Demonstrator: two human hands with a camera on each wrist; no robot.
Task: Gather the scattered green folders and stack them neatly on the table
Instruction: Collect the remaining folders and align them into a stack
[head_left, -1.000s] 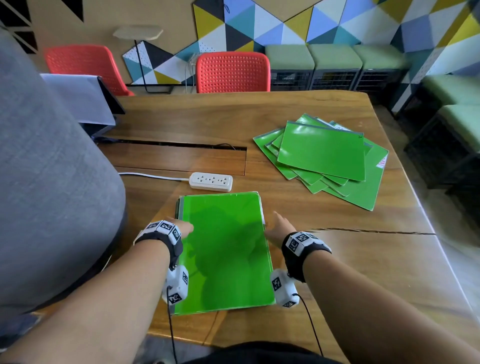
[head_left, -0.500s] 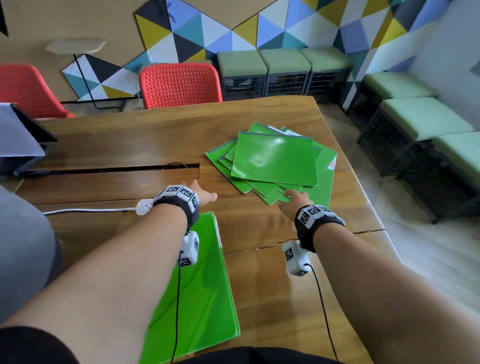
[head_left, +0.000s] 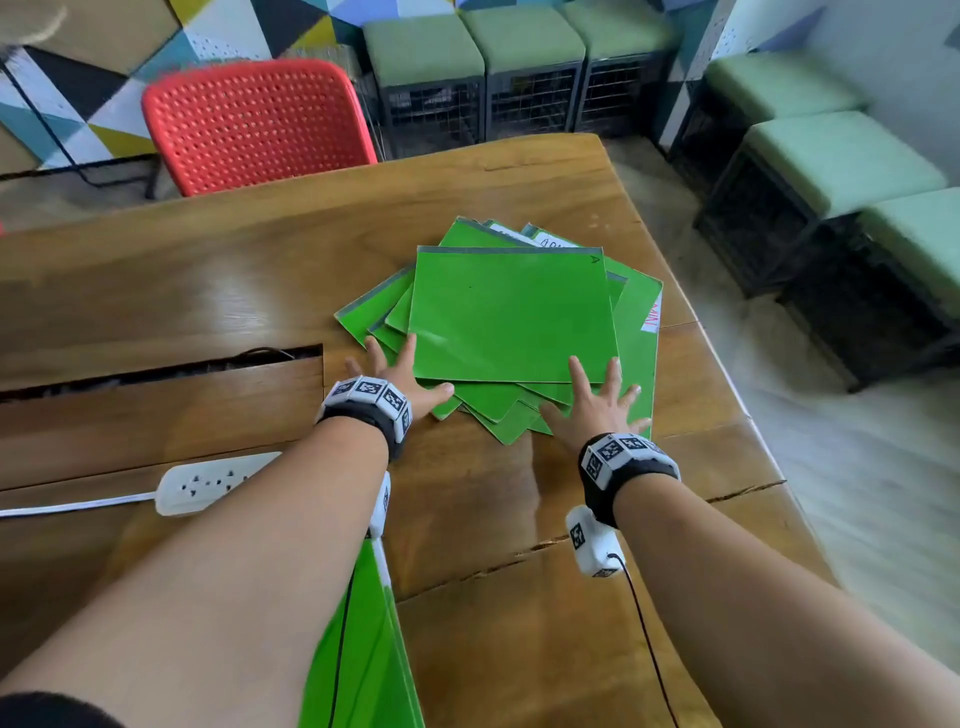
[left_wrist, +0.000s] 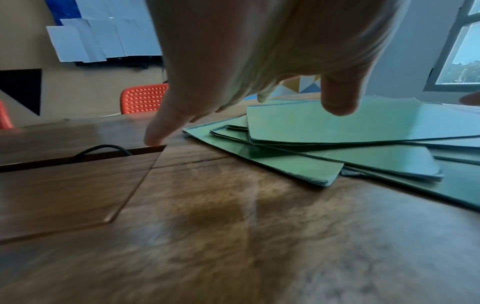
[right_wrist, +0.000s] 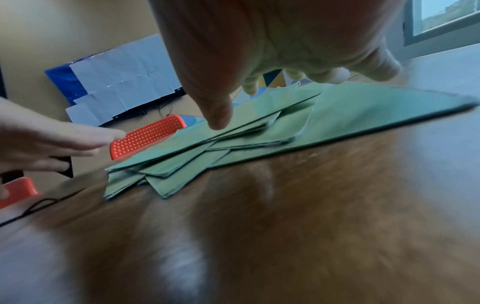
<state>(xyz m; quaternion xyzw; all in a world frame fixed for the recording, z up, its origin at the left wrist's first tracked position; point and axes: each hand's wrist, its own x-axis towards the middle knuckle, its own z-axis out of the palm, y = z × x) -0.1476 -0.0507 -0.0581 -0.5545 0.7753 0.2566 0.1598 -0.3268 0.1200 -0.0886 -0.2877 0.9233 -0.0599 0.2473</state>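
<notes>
While both arms reach forward over the table (head_left: 545, 597), I read the left hand (head_left: 402, 382) as spread flat, fingers straight, at the near-left edge of the scattered green folders (head_left: 511, 317). From the left wrist view the palm hangs above the wood with the thumb over the top folder's near corner; I cannot tell whether the fingertips (left_wrist: 155, 137) touch anything. It grips nothing.

The right hand (head_left: 597, 410) is likewise splayed, fingers straight, over the near-right corner of the pile. The right wrist view is blurred: the thumb sits just above the upper sheets, contact not resolvable. No grip here either.

Just ahead of both hands the folders lie fanned and overlapping at differing angles, one large sheet on top, corners of the others sticking out toward my wrists. A white label with red lettering (head_left: 651, 317) shows on the sheet beyond the right hand.

Behind the left wrist, under the forearm, lies the neat green stack (head_left: 369, 649), well apart from the loose pile.

Left of the left forearm: a white power strip (head_left: 208, 483) with its cord. Ahead-left of the left hand: a cable slot (head_left: 156, 371) in the tabletop. Beyond the pile, past the far table edge, a red chair (head_left: 254, 122).
</notes>
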